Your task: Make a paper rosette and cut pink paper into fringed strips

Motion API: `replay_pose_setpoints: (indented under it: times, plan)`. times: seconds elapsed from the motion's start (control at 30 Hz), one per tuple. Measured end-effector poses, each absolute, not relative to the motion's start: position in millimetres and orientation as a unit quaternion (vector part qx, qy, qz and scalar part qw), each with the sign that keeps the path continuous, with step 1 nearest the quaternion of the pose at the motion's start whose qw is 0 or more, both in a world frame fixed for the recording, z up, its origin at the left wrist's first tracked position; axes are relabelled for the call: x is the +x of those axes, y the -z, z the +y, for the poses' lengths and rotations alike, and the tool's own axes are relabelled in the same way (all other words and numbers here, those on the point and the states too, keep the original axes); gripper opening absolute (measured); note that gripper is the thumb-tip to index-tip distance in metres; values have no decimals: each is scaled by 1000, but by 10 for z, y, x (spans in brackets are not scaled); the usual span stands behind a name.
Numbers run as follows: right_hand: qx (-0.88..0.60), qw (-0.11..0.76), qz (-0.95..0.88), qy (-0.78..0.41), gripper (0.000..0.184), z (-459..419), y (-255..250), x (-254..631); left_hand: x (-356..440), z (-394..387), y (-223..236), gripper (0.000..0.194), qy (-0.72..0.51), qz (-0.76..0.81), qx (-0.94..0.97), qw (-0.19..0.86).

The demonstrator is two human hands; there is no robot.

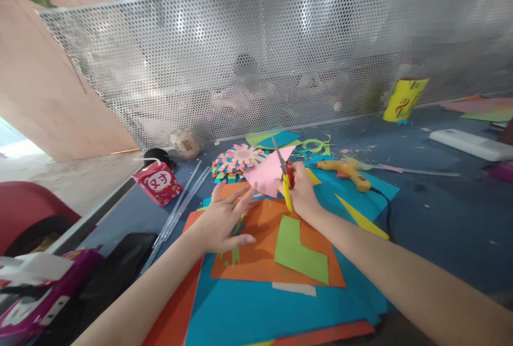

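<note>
My right hand point(301, 191) grips yellow-handled scissors point(284, 175), blades pointing up and away into a pink sheet of paper point(266, 172). My left hand point(224, 217) holds the lower left edge of that pink sheet, fingers stretched along it. Under both hands lies an orange sheet point(260, 250) with a green cut piece point(298, 252) on it, all on a stack of blue paper point(256, 308). A finished paper flower point(236, 160) of pink and coloured strips lies just beyond the pink sheet.
A yellow glue gun point(348, 170) with a black cord lies to the right on blue paper. A red drink carton point(158, 183), clear glue sticks point(182, 204), a yellow can point(403, 101), a white box point(467, 144) and paper scraps surround. A perforated metal screen point(280, 57) closes the back.
</note>
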State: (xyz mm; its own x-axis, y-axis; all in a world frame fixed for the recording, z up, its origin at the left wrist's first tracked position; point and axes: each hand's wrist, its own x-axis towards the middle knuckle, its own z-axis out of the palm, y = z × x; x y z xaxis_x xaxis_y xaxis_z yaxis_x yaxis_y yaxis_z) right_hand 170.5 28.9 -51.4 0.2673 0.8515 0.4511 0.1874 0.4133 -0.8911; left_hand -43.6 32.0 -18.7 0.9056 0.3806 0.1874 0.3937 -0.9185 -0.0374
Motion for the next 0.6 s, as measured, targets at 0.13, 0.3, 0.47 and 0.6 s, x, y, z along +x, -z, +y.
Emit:
replay_pose_setpoints:
  times: [0.13,0.3,0.47,0.6]
  plan:
    - [-475,637,-550,-258,30,286,509,1700,-414,327,192,89,84,-208,-974,37]
    - [-476,638,-550,-253,30,270,492,1701,-301,253,166,92,81,-174,-981,12]
    - [-479,636,-551,-251,31,248,454,1697,-176,249,173,95,73,-157,-985,14]
    - [-485,638,-544,-249,31,257,453,1691,-205,273,168,89,89,-178,-980,-23]
